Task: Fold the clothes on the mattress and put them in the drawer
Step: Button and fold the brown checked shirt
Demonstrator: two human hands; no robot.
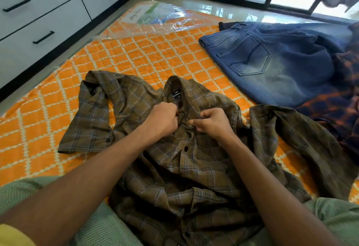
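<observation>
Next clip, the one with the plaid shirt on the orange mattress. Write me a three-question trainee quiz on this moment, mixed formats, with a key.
1. True or false: both hands pinch the plaid shirt just below its collar.
2. Multiple choice: where do the jeans lie? A) in a drawer B) on the mattress, beyond and to the right of the shirt C) on the person's lap
3. Fill in: the drawers at the upper left are all ____.

Key
1. True: the left hand and the right hand each grip cloth by the top of the button strip.
2. B
3. closed
</observation>
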